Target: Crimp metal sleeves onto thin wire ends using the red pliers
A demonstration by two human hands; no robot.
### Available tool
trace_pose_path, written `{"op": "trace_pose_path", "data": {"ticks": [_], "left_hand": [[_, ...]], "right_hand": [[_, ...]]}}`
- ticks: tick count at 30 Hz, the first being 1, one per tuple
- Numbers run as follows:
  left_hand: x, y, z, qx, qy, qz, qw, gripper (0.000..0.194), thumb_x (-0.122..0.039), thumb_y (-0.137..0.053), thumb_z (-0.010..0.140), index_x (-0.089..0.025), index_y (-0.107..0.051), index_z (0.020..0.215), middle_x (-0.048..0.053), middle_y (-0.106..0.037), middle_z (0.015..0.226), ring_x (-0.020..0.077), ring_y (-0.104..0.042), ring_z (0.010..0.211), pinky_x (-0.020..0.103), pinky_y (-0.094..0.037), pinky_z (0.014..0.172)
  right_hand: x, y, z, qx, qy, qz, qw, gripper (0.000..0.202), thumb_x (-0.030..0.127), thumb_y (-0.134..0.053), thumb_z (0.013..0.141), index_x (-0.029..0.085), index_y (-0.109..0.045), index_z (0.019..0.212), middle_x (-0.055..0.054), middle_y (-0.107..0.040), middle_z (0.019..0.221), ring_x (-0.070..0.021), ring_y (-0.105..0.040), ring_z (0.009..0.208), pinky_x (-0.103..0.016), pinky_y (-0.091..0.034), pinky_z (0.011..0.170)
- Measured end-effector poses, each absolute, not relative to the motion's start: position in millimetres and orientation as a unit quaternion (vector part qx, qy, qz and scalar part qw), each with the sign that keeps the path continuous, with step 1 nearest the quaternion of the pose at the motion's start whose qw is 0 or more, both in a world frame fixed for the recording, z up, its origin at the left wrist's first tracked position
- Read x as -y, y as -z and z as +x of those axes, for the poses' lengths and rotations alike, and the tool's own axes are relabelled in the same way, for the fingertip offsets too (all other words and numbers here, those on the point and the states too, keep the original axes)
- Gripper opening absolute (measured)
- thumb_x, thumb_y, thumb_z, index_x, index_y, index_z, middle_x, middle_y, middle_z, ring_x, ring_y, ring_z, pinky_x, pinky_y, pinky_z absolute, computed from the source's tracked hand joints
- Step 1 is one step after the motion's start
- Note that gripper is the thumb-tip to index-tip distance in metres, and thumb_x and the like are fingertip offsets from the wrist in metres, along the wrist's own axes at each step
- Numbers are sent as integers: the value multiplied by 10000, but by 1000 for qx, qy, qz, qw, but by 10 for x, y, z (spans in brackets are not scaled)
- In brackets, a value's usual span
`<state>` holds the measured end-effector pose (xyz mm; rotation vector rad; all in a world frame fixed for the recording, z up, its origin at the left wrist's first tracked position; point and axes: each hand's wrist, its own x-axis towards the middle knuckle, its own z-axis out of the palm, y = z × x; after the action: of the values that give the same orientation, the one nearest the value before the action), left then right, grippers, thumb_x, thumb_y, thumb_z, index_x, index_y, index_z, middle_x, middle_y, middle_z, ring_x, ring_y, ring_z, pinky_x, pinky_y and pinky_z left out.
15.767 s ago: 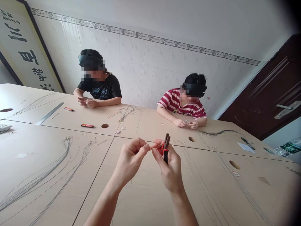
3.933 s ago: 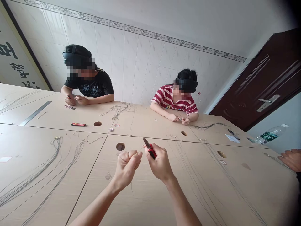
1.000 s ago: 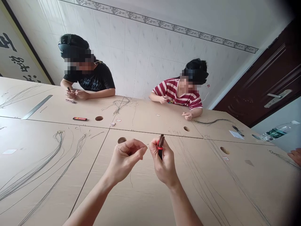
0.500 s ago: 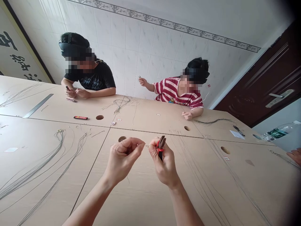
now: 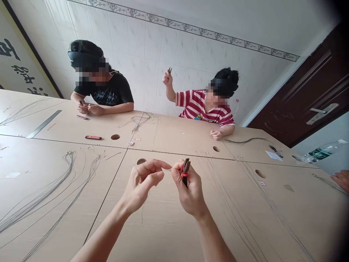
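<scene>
My right hand [image 5: 192,193] is wrapped round a pair of pliers [image 5: 186,169] with red and black handles, jaws pointing up. Its thumb and forefinger also pinch the end of a thin grey cord [image 5: 142,213]; any small part there is too tiny to make out. Close by on the left, my left hand [image 5: 143,182] has its forefinger stretched toward that pinch, with the thumb apart from it. The cord passes over the left hand's curled fingers and hangs below. Both hands are above the tabletop [image 5: 160,233].
Bundles of thin cords [image 5: 62,174] lie left, with more strands [image 5: 226,203] right. Across the table sit two people, one [image 5: 109,91] in black, another [image 5: 196,103] in stripes raising a tool. A red marker [image 5: 93,137], steel ruler [image 5: 45,123] and bottle [image 5: 324,153] lie around.
My left thumb and forefinger have parted, and the forefinger has reached right to my right fingertips. More cord shows below my left hand. The striped-shirt person's raised hand went higher.
</scene>
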<state>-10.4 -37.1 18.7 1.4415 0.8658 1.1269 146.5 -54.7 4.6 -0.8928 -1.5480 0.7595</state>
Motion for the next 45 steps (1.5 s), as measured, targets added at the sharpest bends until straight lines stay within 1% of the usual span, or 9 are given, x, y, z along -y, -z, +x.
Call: {"op": "trace_pose_path", "data": {"ticks": [5, 13, 20, 25, 30, 34, 39, 43, 45], "left_hand": [[391, -248, -55, -388, -474, 592, 524, 199, -339, -559, 834, -178, -637, 748, -51, -344, 557, 97, -273, 540, 255, -208, 496], [379, -244, -14, -372, -482, 574, 548, 241, -332, -573, 855, -175, -548, 674, -57, -334, 556, 89, -257, 537, 245, -201, 491], [385, -237, 7, -374, -486, 571, 546, 284, -384, -624, 860, -166, -546, 696, -63, -353, 571, 75, -238, 524, 226, -189, 466], [386, -179, -17, -358, -496, 594, 522, 261, -374, -606, 890, -169, -547, 738, -49, -404, 607, 81, -292, 547, 222, -243, 484], [386, -116, -26, -348, -498, 629, 485, 234, -347, -571, 915, -181, -536, 755, -35, -420, 627, 96, -337, 572, 236, -284, 502], [383, -81, -7, -351, -502, 656, 442, 207, -311, -554, 919, -184, -535, 757, -25, -444, 634, 98, -341, 563, 243, -289, 496], [355, -107, -43, -354, -496, 674, 417, 198, -324, -557, 895, -176, -621, 781, -25, -446, 585, 100, -354, 531, 244, -283, 475], [328, -136, -107, -367, -499, 654, 434, 183, -267, -516, 866, -182, -677, 854, -24, -471, 568, 114, -428, 551, 238, -341, 502], [318, -130, -124, -368, -502, 649, 437, 158, -254, -534, 848, -185, -676, 861, -25, -475, 570, 115, -431, 556, 237, -348, 504]], "right_hand": [[531, -30, 1450, 665, -299, -380, 569, 172, 239, -465, 992, 209, -460, 823, 40, -391, 711, -99, -352, 602, -235, -315, 568], [517, 1, 1449, 674, -258, -425, 545, 190, 256, -470, 983, 219, -432, 800, 18, -420, 739, -129, -395, 645, -260, -336, 598], [516, 6, 1449, 680, -249, -425, 543, 203, 260, -474, 983, 220, -410, 794, 22, -412, 732, -133, -393, 669, -263, -345, 626], [538, -26, 1439, 671, -272, -427, 542, 214, 286, -475, 984, 214, -421, 790, 28, -404, 708, -123, -379, 630, -258, -331, 591], [572, -105, 1456, 651, -346, -415, 533, 244, 349, -475, 986, 210, -437, 789, 46, -372, 648, -105, -335, 552, -250, -286, 520], [583, -159, 1490, 628, -404, -416, 519, 289, 378, -501, 971, 204, -433, 750, 40, -358, 654, -111, -327, 586, -253, -297, 545], [593, -166, 1499, 619, -413, -418, 521, 300, 394, -509, 962, 202, -444, 742, 33, -357, 665, -118, -325, 605, -258, -300, 560], [596, -146, 1488, 624, -393, -423, 527, 286, 383, -509, 965, 204, -449, 751, 41, -351, 651, -113, -319, 585, -251, -295, 542], [597, -140, 1484, 627, -384, -426, 528, 279, 376, -503, 968, 204, -450, 755, 44, -351, 643, -110, -315, 574, -246, -296, 533]]}}
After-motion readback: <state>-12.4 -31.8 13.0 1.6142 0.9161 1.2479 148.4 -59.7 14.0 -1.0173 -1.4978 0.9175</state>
